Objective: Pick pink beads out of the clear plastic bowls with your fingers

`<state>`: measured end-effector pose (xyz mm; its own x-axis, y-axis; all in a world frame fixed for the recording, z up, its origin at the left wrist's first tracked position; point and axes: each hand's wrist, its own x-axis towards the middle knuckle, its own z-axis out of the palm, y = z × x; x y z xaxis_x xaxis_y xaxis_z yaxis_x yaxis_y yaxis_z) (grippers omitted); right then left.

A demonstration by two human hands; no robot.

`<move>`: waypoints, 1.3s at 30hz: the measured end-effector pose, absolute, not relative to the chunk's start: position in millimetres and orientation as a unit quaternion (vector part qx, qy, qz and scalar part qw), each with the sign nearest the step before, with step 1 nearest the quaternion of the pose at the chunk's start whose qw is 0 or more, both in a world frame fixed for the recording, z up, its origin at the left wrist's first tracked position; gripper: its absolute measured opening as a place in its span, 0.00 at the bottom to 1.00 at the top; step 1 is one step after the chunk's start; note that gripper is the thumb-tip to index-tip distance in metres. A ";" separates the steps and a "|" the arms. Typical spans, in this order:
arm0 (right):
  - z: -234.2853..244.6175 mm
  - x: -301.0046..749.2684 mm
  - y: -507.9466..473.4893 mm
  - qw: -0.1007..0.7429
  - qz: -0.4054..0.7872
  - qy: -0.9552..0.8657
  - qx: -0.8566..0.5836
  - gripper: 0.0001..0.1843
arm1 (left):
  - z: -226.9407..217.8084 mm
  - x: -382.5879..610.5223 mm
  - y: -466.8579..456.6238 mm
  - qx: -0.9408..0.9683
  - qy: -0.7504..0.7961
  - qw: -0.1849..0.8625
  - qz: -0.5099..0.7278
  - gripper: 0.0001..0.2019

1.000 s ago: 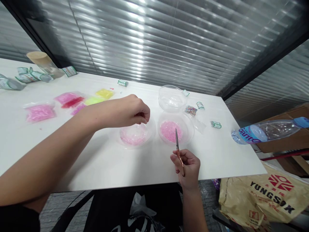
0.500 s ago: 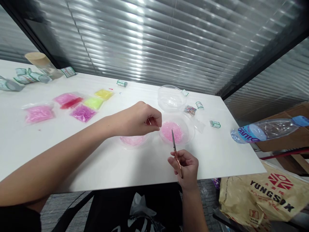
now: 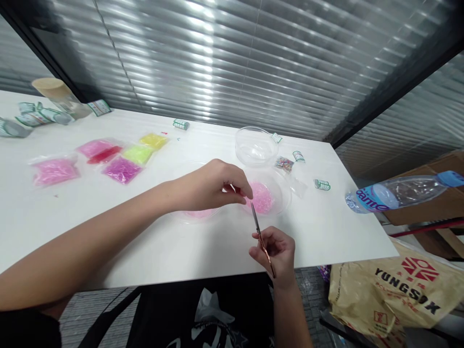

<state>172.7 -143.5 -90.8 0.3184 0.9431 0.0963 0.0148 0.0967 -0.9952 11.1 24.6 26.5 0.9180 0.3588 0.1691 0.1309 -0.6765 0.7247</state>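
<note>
My right hand [image 3: 279, 256] grips a pair of scissors [image 3: 261, 244] with copper-coloured handles, its blades pointing up and away from me. The blade tips sit just below the pinched fingertips of my left hand [image 3: 224, 183]. Whatever those fingers hold is too small to make out. Behind the scissors lies a clear round dish [image 3: 284, 193] with pink beads [image 3: 261, 197] in it. A second clear dish [image 3: 194, 220], also with pink contents, is partly hidden under my left wrist.
Bags of pink [image 3: 56, 170], purple [image 3: 122, 169] and yellow beads [image 3: 153, 140] lie left. A clear bowl [image 3: 255, 147], a bag of mixed beads [image 3: 284, 164] and small labelled rolls [image 3: 322, 184] stand behind. A plastic bottle [image 3: 395, 191] is at the right edge.
My left hand has moved right and slightly down, toward the scissors. The scissor tips have shifted left and a little down, so they now meet near the left fingertips.
</note>
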 end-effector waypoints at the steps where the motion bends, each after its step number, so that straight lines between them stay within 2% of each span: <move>1: -91.4 173.0 -143.8 0.594 0.392 -0.442 -0.547 0.12 | 26.8 10.9 25.1 0.902 0.138 0.382 0.147 0.07; 13: -88.2 172.5 -143.7 0.561 0.411 -0.461 -0.551 0.14 | 20.4 12.5 22.1 0.904 0.093 0.406 0.102 0.05; 30: -85.3 171.4 -142.4 0.566 0.413 -0.461 -0.545 0.13 | 12.5 16.0 18.1 0.901 0.069 0.418 0.098 0.03; 36: -85.3 170.7 -142.3 0.562 0.398 -0.455 -0.564 0.14 | 10.8 17.2 17.4 0.902 0.071 0.415 0.098 0.06; 39: -87.4 171.0 -143.0 0.568 0.397 -0.447 -0.565 0.13 | 14.5 15.7 18.2 0.906 0.080 0.403 0.102 0.10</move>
